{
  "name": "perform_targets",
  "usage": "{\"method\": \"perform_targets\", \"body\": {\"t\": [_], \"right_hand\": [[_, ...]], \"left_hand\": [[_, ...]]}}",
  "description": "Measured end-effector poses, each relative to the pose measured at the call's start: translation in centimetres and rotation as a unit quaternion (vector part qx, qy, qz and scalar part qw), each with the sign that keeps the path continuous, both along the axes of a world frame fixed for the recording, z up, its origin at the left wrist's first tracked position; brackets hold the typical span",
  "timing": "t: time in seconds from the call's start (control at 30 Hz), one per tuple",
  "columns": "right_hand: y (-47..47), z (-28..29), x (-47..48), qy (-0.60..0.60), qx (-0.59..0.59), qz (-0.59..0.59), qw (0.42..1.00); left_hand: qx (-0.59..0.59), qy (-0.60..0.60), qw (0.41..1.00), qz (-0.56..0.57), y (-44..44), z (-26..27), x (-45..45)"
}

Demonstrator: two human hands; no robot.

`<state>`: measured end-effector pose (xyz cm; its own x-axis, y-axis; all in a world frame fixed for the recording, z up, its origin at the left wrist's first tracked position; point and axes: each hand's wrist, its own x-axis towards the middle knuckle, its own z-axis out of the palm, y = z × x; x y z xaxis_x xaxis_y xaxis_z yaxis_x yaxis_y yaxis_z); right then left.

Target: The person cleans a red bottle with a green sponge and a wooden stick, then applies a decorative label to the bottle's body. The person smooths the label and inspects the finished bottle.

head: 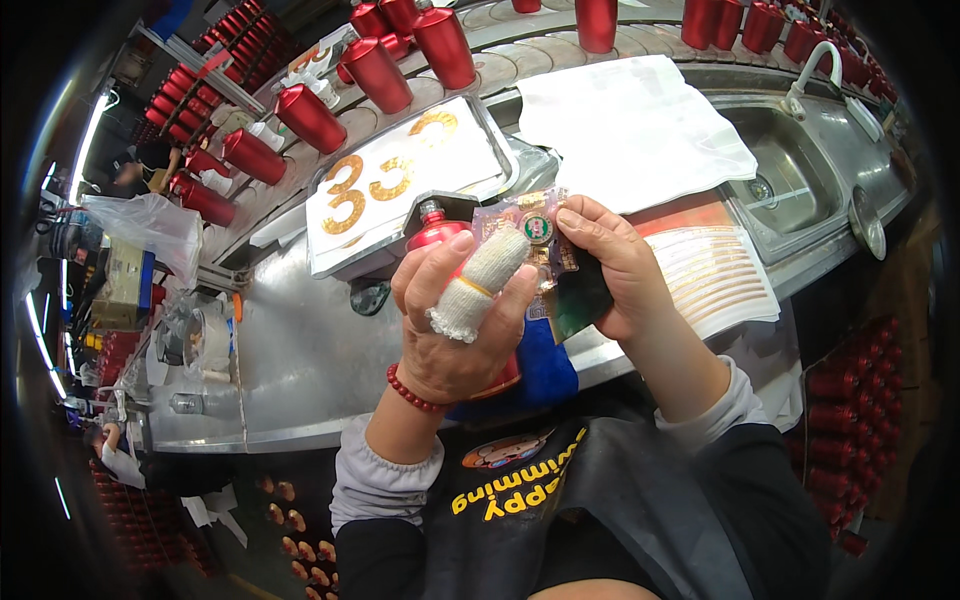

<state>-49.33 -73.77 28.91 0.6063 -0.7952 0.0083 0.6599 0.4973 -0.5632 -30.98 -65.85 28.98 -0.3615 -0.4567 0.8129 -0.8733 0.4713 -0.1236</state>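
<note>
My left hand (pixel 465 322) grips a glossy red bottle (pixel 431 235) with a metallic neck, held tilted over the bench edge. A white knitted finger cover with a yellow band sits on one of its fingers. My right hand (pixel 615 262) pinches a clear printed film (pixel 517 206) between thumb and fingers, at the bottle's side. The film bears writing and a round green emblem. A dark green flat piece (pixel 581 296), perhaps a scraper, is tucked in the same hand. How far the film touches the bottle is hidden by my left fingers.
A metal tray (pixel 504 139) holds white sheets with gold curved decals (pixel 345 196). Red bottles (pixel 375 73) stand along a slatted conveyor (pixel 499 56). To the right are white paper (pixel 634 127), gold-striped sheets (pixel 712 274) and a sink (pixel 776 161). A blue cloth (pixel 551 367) hangs at the edge.
</note>
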Motion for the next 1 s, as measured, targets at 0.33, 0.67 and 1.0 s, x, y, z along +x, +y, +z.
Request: {"method": "perform_targets", "body": {"t": [0.33, 0.67, 1.0], "right_hand": [[0.3, -0.7, 0.1, -0.003, -0.007, 0.01, 1.0], [0.5, -0.6, -0.5, 0.063, -0.047, 0.024, 0.997], [1.5, -0.4, -1.5, 0.127, -0.08, 0.041, 0.988]], "left_hand": [[0.041, 0.021, 0.999, -0.023, 0.2, 1.2, -0.3], [0.039, 0.026, 0.999, -0.02, 0.2, 0.6, 0.7], [0.045, -0.009, 0.998, -0.033, 0.8, -0.5, 0.9]]}}
